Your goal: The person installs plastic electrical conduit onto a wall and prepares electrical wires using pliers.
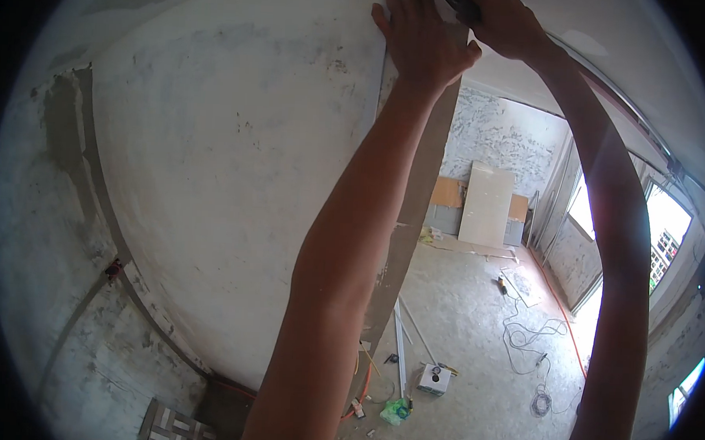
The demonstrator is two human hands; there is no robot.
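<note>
My left hand (pixel 420 40) is raised to the top of the wall's end, its fingers spread and pressed against the upper part of the wall edge (pixel 417 215). Close beside it on the right, my right hand (pixel 509 26) is closed around a dark-handled tool (pixel 462 8). The tool's working end is hard to make out near the top border of the view. Both hands are close to the ceiling. A broad white plastered wall (pixel 237 160) lies to the left of my left arm.
Beyond the wall edge, a pale board (pixel 487 206) leans against the far wall. On the floor lie a power tool (pixel 502 286), coiled cable (pixel 542 403), metal strips (pixel 401 348), a white box (pixel 434 379) and a green bag (pixel 395 411). Windows (pixel 666 234) are at right.
</note>
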